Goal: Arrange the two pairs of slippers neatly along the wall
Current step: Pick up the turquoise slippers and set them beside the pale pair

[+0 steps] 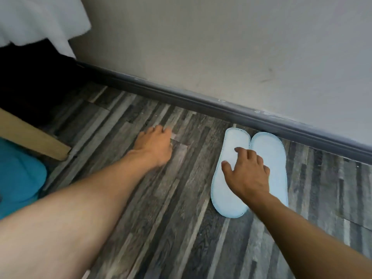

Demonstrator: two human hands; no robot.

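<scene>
Two pale blue flat slippers lie side by side on the dark wood-pattern floor, their far ends against the baseboard. The left slipper [223,190] and the right slipper [270,152] touch along their inner edges. My right hand [248,174] is spread over them, fingertips on the left slipper, gripping nothing. My left hand [156,146] rests on the bare floor to the left of the pair, apart from it, and holds nothing. No second pair is in view.
A dark grey baseboard [201,98] runs diagonally under the pale wall [201,47]. At the far left are a white bed sheet [36,19], a wooden bed frame piece [30,135] and a teal object [18,174]. Floor lies between my hands.
</scene>
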